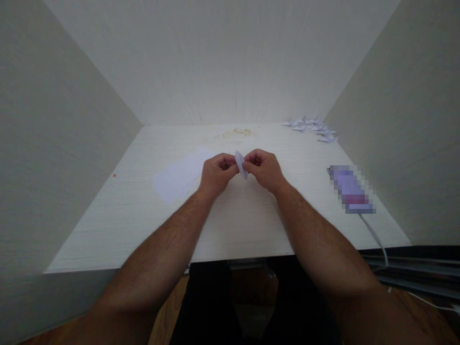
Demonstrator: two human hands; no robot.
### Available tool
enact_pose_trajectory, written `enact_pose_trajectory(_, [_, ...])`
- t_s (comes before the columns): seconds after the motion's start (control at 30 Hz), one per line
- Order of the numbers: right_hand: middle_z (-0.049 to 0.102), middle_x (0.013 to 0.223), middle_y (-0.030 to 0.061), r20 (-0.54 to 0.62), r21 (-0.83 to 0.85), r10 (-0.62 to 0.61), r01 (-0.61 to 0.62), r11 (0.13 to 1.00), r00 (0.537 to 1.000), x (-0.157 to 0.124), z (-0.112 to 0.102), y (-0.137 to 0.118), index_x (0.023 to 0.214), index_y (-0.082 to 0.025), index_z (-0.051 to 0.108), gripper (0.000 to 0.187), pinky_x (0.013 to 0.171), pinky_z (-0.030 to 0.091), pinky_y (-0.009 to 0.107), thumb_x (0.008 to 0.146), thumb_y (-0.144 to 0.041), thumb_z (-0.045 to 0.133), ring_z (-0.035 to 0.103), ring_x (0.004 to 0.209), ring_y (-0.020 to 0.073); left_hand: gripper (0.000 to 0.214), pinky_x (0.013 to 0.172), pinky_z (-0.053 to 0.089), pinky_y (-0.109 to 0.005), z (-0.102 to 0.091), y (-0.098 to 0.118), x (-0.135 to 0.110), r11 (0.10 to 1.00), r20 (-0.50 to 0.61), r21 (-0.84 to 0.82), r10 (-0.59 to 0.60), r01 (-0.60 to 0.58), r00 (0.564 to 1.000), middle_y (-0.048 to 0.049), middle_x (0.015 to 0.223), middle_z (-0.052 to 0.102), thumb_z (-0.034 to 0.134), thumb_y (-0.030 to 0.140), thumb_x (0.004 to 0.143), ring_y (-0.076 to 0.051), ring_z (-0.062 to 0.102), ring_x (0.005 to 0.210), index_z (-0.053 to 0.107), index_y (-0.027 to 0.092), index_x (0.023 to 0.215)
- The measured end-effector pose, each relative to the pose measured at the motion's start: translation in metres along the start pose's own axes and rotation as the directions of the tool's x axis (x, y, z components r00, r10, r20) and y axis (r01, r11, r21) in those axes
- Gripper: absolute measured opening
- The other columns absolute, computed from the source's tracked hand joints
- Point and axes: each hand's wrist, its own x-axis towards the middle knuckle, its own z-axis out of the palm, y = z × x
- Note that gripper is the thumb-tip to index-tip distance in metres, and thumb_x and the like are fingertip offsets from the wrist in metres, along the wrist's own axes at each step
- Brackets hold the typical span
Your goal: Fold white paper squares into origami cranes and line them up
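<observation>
- Folded paper (241,164) between left hand (219,171) and right hand (265,167).
- Left fingertips closed on its left side.
- Right thumb and fingers pinching its right side.

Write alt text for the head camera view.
A person's bare left hand and bare right hand pinch a small folded white paper piece above a white streaked table. Flat white paper lies left; pointed folded white paper shapes and a pixelated rectangular device with a white cable lie right.
</observation>
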Motion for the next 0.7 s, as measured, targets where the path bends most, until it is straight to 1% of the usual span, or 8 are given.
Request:
enact_pose_trajectory(0.07, [0.065,0.066,-0.0013,0.019,0.009,0.007,-0.007,1.0,1.0,0.0,0.0,0.0,0.074,-0.018,0.061,0.015,0.056,0.048,0.026,0.069,-0.027,0.071,0.058,0.059,0.0112,0.014,0.055,0.047,-0.021,0.0,-0.002,0.001,0.999,0.007,-0.043,-0.018,0.018,1.0,0.0008,0.066,0.067,0.073,0.016,0.064,-0.008,0.059,0.056,0.068,0.016,0.076])
enact_pose_trajectory(0.17, [0.065,0.066,-0.0015,0.071,0.074,0.032,-0.037,0.997,0.997,-0.002,0.0,-0.002,0.075,-0.018,0.059,0.017,0.058,0.051,0.027,0.07,-0.029,0.071,0.06,0.06,0.0117,0.017,0.056,0.047,-0.022,0.0,-0.004,0.001,0.984,0.038,-0.16,-0.067,0.072,0.997,0.0015,0.065,0.066,0.075,0.016,0.062,-0.009,0.059,0.056,0.066,0.016,0.076])
enact_pose_trajectory(0.3, [0.064,0.066,-0.0028,0.135,0.181,0.08,-0.103,0.978,0.988,-0.003,0.001,-0.004,0.076,-0.019,0.056,0.022,0.06,0.054,0.029,0.071,-0.033,0.072,0.062,0.061,0.0119,0.02,0.058,0.05,-0.025,0.002,-0.001,0.0,0.931,0.116,-0.316,-0.151,0.18,0.982,0.0007,0.064,0.065,0.076,0.02,0.062,-0.011,0.061,0.056,0.062,0.016,0.076])
enact_pose_trajectory(0.4, [0.062,0.065,-0.0037,0.141,0.193,0.092,-0.119,0.974,0.986,-0.003,0.003,-0.004,0.076,-0.019,0.054,0.023,0.061,0.055,0.029,0.072,-0.034,0.072,0.062,0.06,0.0118,0.022,0.06,0.052,-0.028,0.004,0.002,-0.001,0.9,0.175,-0.367,-0.183,0.237,0.967,-0.0001,0.066,0.065,0.076,0.025,0.066,-0.012,0.062,0.057,0.059,0.016,0.076])
enact_pose_trajectory(0.47, [0.06,0.064,-0.0041,0.115,0.143,0.077,-0.093,0.985,0.99,-0.003,0.005,-0.002,0.076,-0.02,0.053,0.02,0.059,0.054,0.029,0.073,-0.032,0.068,0.061,0.058,0.0116,0.021,0.062,0.053,-0.029,0.004,0.001,-0.001,0.903,0.195,-0.359,-0.175,0.236,0.965,-0.0003,0.067,0.065,0.075,0.027,0.069,-0.013,0.063,0.059,0.059,0.016,0.077])
enact_pose_trajectory(0.53, [0.06,0.065,-0.0043,0.05,0.052,0.04,-0.042,0.998,0.998,-0.003,0.008,-0.001,0.079,-0.02,0.051,0.016,0.056,0.052,0.027,0.075,-0.029,0.065,0.059,0.057,0.0112,0.018,0.064,0.054,-0.03,0.005,-0.002,-0.001,0.921,0.193,-0.327,-0.157,0.214,0.969,0.0001,0.068,0.065,0.072,0.028,0.072,-0.013,0.064,0.061,0.059,0.017,0.077])
enact_pose_trajectory(0.63, [0.059,0.068,-0.0047,-0.071,-0.114,-0.05,0.042,0.993,0.996,-0.006,0.011,-0.003,0.083,-0.022,0.048,0.014,0.054,0.047,0.024,0.078,-0.025,0.061,0.056,0.058,0.0099,0.014,0.067,0.054,-0.029,0.005,-0.008,0.001,0.951,0.146,-0.265,-0.121,0.157,0.982,0.0011,0.068,0.064,0.069,0.026,0.074,-0.012,0.063,0.063,0.058,0.018,0.077])
enact_pose_trajectory(0.7, [0.059,0.069,-0.0045,-0.096,-0.202,-0.111,0.09,0.975,0.989,-0.01,0.013,-0.006,0.081,-0.023,0.048,0.01,0.055,0.045,0.023,0.079,-0.022,0.058,0.055,0.059,0.0093,0.013,0.067,0.053,-0.027,0.005,-0.011,0.002,0.961,0.116,-0.243,-0.105,0.13,0.988,0.0017,0.067,0.063,0.069,0.023,0.073,-0.011,0.061,0.063,0.057,0.018,0.076])
